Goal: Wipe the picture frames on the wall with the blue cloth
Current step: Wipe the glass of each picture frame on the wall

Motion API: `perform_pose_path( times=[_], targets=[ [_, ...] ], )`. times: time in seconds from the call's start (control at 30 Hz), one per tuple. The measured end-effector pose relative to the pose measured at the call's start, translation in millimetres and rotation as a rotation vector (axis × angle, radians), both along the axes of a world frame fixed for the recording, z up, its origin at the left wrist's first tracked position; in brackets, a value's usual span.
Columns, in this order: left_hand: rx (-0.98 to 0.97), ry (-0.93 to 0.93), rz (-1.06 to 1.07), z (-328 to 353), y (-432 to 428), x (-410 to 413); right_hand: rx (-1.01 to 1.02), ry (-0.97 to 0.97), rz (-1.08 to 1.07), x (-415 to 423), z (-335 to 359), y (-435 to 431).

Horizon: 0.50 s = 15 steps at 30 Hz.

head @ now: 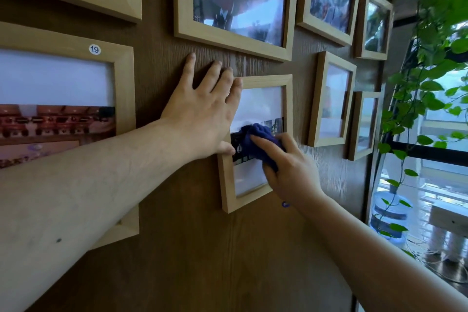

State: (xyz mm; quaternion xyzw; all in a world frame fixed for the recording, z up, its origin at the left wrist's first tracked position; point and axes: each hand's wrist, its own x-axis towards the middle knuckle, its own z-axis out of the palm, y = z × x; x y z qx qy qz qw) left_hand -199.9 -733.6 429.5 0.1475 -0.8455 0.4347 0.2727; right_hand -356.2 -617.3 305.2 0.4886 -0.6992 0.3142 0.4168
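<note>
Several light wooden picture frames hang on a dark wood-grain wall. In the middle hangs a small upright frame (263, 80). My right hand (291, 172) presses a bunched blue cloth (255, 139) against the glass of this frame, over the dark band of its photo. My left hand (202, 111) lies flat with fingers spread on the wall and on the frame's left edge, the thumb resting on the frame's left side. A large frame (228, 38) hangs just above, and a frame marked 19 (124, 83) hangs at the left.
More frames (331, 99) hang to the right, up to the wall's edge. Beyond them a trailing green plant (430, 83) hangs before a window. A water bottle (387, 213) stands on the floor below the plant.
</note>
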Motion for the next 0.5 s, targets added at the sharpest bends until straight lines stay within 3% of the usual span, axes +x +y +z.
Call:
perform_pose_path(
  times=[0.17,0.37,0.5],
  targets=[
    [-0.021,-0.003,-0.015,1,-3,-1,-0.037,-0.209,-0.142,-13,-16,11],
    [-0.037,-0.002,-0.015,1,-4,-1,0.181,-0.041,0.045,21,-36,2],
    [-0.039,-0.005,-0.021,0,-4,-1,0.028,-0.257,-0.110,-8,-43,14]
  ],
)
